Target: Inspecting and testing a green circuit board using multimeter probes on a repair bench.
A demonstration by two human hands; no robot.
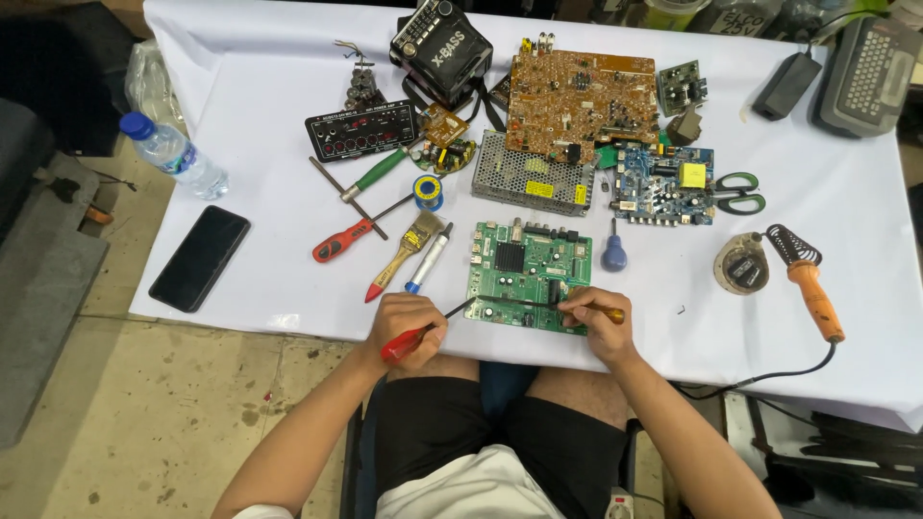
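My left hand (404,327) grips a red-handled probe (409,341), its dark tip reaching to the left edge of the green board (527,274). My right hand (596,319) grips a yellow-handled tool (608,313), with its tip down on the board's lower right. The board lies flat at the near table edge, directly in front of me.

Risks, as I judge them: both tips sit among close-packed parts, so a slip could bridge two contacts or scratch a trace. The board is not clamped; sideways pressure could slide it on the cloth toward the edge. The soldering iron (812,284) lies loose to my right, its cord trailing off the table; a snag could drag it.

Surface: table under a white cloth (269,115), crowded with other circuit boards, screwdrivers, brush (404,255), solder spool (428,190), scissors (740,192), phone (199,258), water bottle (173,154). Floor: stained concrete.
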